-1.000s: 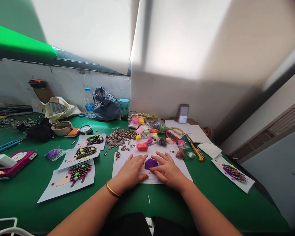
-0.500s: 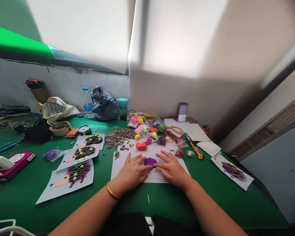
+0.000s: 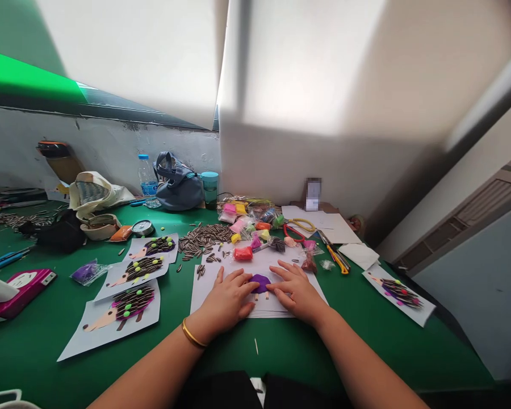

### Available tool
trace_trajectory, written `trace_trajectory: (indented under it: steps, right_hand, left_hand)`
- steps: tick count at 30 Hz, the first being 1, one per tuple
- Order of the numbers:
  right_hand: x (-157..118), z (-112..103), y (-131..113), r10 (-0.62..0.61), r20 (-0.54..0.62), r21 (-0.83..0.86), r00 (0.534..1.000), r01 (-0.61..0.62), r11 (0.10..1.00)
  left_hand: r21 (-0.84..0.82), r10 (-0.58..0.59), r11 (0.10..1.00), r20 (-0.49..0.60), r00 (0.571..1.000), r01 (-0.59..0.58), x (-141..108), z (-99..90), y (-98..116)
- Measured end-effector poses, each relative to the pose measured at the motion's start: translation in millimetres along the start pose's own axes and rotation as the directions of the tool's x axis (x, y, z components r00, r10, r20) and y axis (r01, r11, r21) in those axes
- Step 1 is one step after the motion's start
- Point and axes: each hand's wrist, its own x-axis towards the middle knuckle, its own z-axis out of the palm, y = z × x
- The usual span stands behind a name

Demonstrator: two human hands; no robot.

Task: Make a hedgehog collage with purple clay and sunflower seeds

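A flattened purple clay piece [image 3: 262, 283] with small pale legs lies on white paper [image 3: 255, 309] in front of me. From the left, my left hand [image 3: 230, 295] rests on the paper with fingers spread, its index fingertip touching the purple clay's edge. My right hand [image 3: 296, 291] lies on the other side, fingers apart, a fingertip at the clay's right edge. The left part of the figure is hidden under my left hand. Just beyond the hands sit a red clay packet [image 3: 243, 253] and a few loose sunflower seeds [image 3: 201, 271].
Finished hedgehog pictures lie left [image 3: 132, 307] and right [image 3: 394, 289]. Behind are a seed pile [image 3: 206, 238], bagged coloured clay [image 3: 238, 218], red-handled scissors [image 3: 293, 233], a yellow cutter [image 3: 338, 262], a blue bag [image 3: 179, 187] and a bottle [image 3: 147, 179]. A toothpick [image 3: 256, 346] lies in front.
My left index finger has shifted slightly, so more of the purple clay and both pale legs show. The view has turned a little to the right.
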Motion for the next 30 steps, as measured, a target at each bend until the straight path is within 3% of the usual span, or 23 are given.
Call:
trace_trajectory:
  steps: [25,30]
  right_hand:
    - [-0.2,0.7,1.1,-0.022,-0.070,0.015,0.997,0.023,1.000]
    - [2.2,6.7,1.3,0.025,-0.067,-0.027,0.997,-0.027,0.999]
  left_hand:
    - [-0.003,-0.010,1.000,-0.002,1.000,0.010,-0.7,1.2,-0.9]
    - [-0.018,-0.012,1.000,0.002,1.000,0.012,-0.2,0.9,-1.3]
